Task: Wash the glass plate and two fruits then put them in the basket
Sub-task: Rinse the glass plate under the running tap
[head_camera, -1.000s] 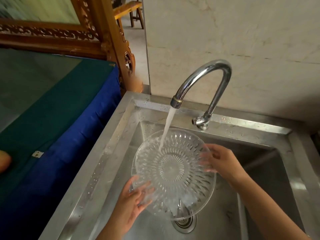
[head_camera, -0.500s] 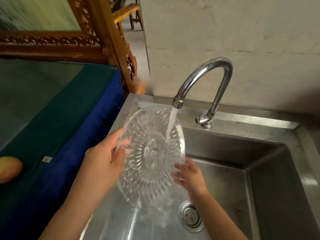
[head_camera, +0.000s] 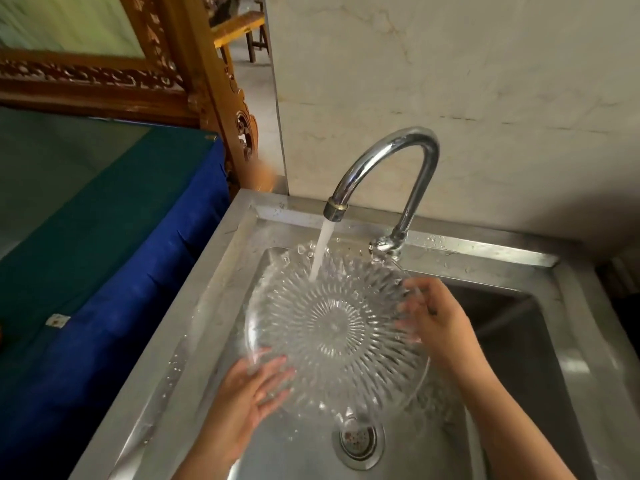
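Note:
A clear cut-glass plate (head_camera: 334,329) with a ribbed sunburst pattern is held over the steel sink (head_camera: 221,271), tilted toward me. Water from the chrome tap (head_camera: 391,161) strikes its upper part and splashes. My left hand (head_camera: 249,393) supports the plate's lower left rim, fingers spread under the glass. My right hand (head_camera: 433,317) grips the right rim. No fruit and no basket are in view.
The sink drain (head_camera: 358,441) lies just below the plate. A table with a blue and green cloth (head_camera: 104,258) stands to the left. A carved wooden frame (head_camera: 207,84) rises behind it, and a pale stone wall (head_camera: 450,81) backs the tap.
The plate has turned from a steep edge-on tilt at the left back to a flatter face-up pose under the stream. My left hand dropped to the lower rim, my right moved to the right rim.

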The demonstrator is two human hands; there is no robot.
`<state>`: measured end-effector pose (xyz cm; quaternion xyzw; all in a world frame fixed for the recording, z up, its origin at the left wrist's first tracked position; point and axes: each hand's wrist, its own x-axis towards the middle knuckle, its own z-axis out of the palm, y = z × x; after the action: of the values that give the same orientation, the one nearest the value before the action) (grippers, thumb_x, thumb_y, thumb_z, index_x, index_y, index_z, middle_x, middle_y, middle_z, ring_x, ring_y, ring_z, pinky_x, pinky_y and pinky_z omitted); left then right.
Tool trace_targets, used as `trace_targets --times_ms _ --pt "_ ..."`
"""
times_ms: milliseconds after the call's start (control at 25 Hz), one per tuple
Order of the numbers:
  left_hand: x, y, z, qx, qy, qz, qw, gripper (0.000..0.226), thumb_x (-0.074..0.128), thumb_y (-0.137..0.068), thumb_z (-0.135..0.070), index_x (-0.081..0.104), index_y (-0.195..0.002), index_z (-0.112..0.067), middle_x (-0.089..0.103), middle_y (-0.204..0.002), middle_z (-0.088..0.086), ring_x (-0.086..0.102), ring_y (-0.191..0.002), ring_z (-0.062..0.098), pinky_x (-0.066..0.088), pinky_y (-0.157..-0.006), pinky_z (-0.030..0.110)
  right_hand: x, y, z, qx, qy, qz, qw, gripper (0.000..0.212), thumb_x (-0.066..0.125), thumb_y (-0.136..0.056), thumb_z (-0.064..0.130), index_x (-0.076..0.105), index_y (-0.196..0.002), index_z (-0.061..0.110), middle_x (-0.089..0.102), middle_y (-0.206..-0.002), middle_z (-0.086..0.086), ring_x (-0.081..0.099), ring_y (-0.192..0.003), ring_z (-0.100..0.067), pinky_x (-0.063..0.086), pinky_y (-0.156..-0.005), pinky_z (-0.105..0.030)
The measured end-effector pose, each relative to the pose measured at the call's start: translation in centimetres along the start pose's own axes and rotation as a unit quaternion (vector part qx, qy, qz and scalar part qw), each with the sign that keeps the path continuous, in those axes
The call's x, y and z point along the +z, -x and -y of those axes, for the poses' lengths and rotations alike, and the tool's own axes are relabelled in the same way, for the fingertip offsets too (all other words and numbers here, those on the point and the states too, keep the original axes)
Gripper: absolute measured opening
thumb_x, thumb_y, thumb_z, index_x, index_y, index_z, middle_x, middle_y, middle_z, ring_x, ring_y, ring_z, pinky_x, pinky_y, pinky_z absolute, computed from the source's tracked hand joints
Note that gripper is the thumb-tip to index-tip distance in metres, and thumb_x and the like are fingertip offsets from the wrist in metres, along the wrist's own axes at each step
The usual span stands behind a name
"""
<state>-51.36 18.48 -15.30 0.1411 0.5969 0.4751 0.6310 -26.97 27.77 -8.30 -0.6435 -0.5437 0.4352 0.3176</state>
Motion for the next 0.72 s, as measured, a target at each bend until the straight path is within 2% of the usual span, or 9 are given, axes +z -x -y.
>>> trace_targets --times_ms 80,160,200,280,360,480,560,640,720 --pt "-0.5 -0.1 -1.4 0.064 -0.044 -0.001 0.997 0.025 0.056 -0.085 -0.012 0.059 -0.108 -0.019 0.072 -0.106 0.009 0.073 -0.089 0.023 0.060 -0.071 0.034 0.2 -0.8 -0.2 0.027 -0.037 0.024 0.999 0.025 0.047 -0.092 0.012 0.059 -0.098 0.033 0.070 -0.092 -0.005 0.071 -0.075 -0.019 0.058 -0.074 -0.045" --pt "-1.6 0.5 -3.5 0.126 -0.100 0.002 0.987 0.030 0.059 -0.079 -0.021 0.060 -0.109 -0.021 0.074 -0.106 0.005 0.072 -0.092 0.024 0.060 -0.067 0.031 0.7 -2.6 0.1 0.048 -0.017 0.038 0.998 0.019 0.054 -0.088 0.024 0.066 -0.103 0.022 0.072 -0.096 -0.006 0.070 -0.086 -0.021 0.055 -0.087 -0.048" --pt "-2.1 1.0 -4.6 0.153 -0.126 -0.006 0.980 0.028 0.059 -0.078 -0.022 0.062 -0.106 -0.023 0.074 -0.104 0.002 0.073 -0.090 0.023 0.060 -0.065 0.029 1.1 -3.9 0.7 0.072 -0.015 0.024 0.997 0.023 0.056 -0.085 0.032 0.069 -0.098 0.017 0.073 -0.096 -0.010 0.069 -0.089 -0.025 0.052 -0.091 -0.049" --pt "-2.5 1.9 -6.1 0.191 -0.169 -0.018 0.967 0.021 0.056 -0.083 -0.017 0.064 -0.100 -0.027 0.076 -0.097 -0.002 0.074 -0.086 0.021 0.060 -0.062 0.028 2.2 -6.6 2.3 0.124 -0.052 -0.017 0.991 0.032 0.060 -0.080 0.043 0.067 -0.071 0.013 0.074 -0.092 -0.014 0.069 -0.086 -0.029 0.053 -0.090 -0.046" --pt "-2.3 2.3 -6.6 0.198 -0.191 -0.026 0.961 0.020 0.054 -0.087 -0.014 0.064 -0.098 -0.028 0.076 -0.092 -0.002 0.074 -0.083 0.019 0.059 -0.061 0.026 3.2 -9.3 3.6 0.153 -0.089 -0.051 0.983 0.032 0.066 -0.075 0.042 0.060 -0.060 0.015 0.073 -0.087 -0.011 0.070 -0.083 -0.028 0.055 -0.087 -0.043" --pt "-2.0 2.7 -6.5 0.185 -0.193 -0.032 0.963 0.021 0.053 -0.089 -0.012 0.062 -0.103 -0.024 0.075 -0.092 -0.003 0.074 -0.081 0.018 0.059 -0.060 0.024 3.7 -11.3 3.8 0.167 -0.051 -0.071 0.982 0.018 0.062 -0.074 0.033 0.062 -0.071 0.015 0.073 -0.083 -0.006 0.069 -0.087 -0.028 0.053 -0.090 -0.046" --pt "-1.9 2.6 -6.2 0.179 -0.178 -0.032 0.967 0.020 0.054 -0.089 -0.011 0.062 -0.102 -0.023 0.075 -0.091 -0.001 0.074 -0.081 0.018 0.059 -0.058 0.023 3.5 -11.7 3.4 0.172 -0.006 -0.080 0.982 0.017 0.060 -0.073 0.032 0.063 -0.074 0.015 0.074 -0.085 -0.006 0.069 -0.088 -0.026 0.051 -0.092 -0.046" --pt "-2.0 2.3 -6.0 0.173 -0.168 -0.034 0.970 0.020 0.055 -0.088 -0.010 0.063 -0.101 -0.025 0.076 -0.091 0.000 0.074 -0.082 0.018 0.059 -0.060 0.025 3.3 -12.0 3.1 0.174 0.003 -0.087 0.981 0.017 0.062 -0.071 0.031 0.062 -0.065 0.015 0.074 -0.084 -0.007 0.069 -0.089 -0.025 0.050 -0.093 -0.046" --pt "-2.0 2.0 -5.6 0.161 -0.159 -0.033 0.973 0.021 0.055 -0.088 -0.010 0.063 -0.100 -0.027 0.076 -0.092 0.000 0.074 -0.083 0.018 0.059 -0.062 0.026 3.4 -12.4 2.9 0.168 -0.034 -0.086 0.981 0.018 0.063 -0.073 0.026 0.059 -0.058 0.017 0.071 -0.070 -0.002 0.070 -0.089 -0.024 0.052 -0.090 -0.045"
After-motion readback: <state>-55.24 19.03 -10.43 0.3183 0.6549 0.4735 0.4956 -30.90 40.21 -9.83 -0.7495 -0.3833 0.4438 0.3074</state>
